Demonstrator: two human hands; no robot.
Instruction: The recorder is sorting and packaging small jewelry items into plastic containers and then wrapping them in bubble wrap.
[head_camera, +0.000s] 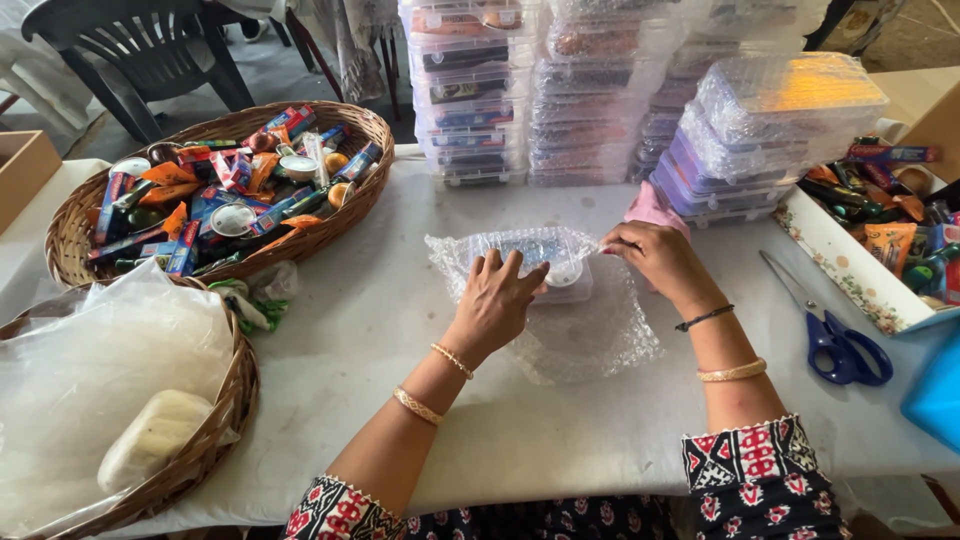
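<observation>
We have one small clear plastic box (545, 268) under our hands, lying on a single sheet of bubble wrap (580, 335) spread on the white table (400, 330), and we take that box as our landmark. Its long axis runs left to right across our view, and a fold of the wrap is drawn over its top. Our left hand (497, 300) rests directly on the near side of the box, fingers spread and pressed flat on the wrap, gripping nothing; it is the nearer hand. Our right hand (660, 255) sits just to the right of the box, at its end, with thumb and forefinger pinched closed on what looks like the edge of the wrap or a bit of tape; we cannot tell which. So the box lies straight ahead of the left fingers and to the left of the right fingers. Beyond the box stand several stacks of already wrapped boxes (780, 120), too many and too overlapped for us to count exactly. Far left of the box sit two wicker baskets: one basket of small packets (225, 185) and one basket lined with plastic (130, 400). To the right lie one pair of blue scissors (830, 335) and one floral tray (850, 270) of more small items.
</observation>
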